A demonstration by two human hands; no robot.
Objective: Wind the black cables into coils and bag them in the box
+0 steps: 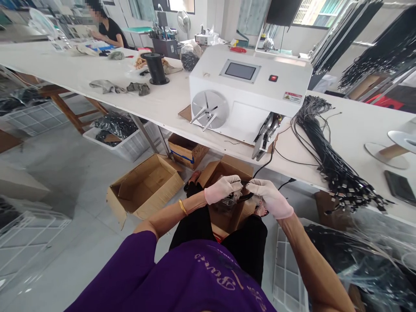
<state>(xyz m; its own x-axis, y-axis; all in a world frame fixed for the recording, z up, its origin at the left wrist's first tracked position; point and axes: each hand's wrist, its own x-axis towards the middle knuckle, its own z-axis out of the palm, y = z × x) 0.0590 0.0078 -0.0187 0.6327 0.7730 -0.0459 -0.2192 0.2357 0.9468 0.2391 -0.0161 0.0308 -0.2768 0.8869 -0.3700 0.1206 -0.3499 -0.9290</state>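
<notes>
White gloves cover both of my hands, held close together above an open cardboard box (208, 175) between my knees. My left hand (224, 189) is closed, its fingertips pinching a black cable (246, 197). From the other side my right hand (268, 197) grips the same cable, which curves in a small loop between them. Clear plastic shows around and under the hands; the cable's ends are hidden. Beyond them on the table stands a white winding machine (250, 86) with a screen and a pronged round disc (209, 109).
A bundle of black cables (328, 151) lies on the white table (169, 104), right of the machine. A black spool (156, 69) stands to its left. Another open carton (146, 186) sits on the floor at left. Bagged cables fill a crate (289, 268) at right. A person (110, 32) sits far left.
</notes>
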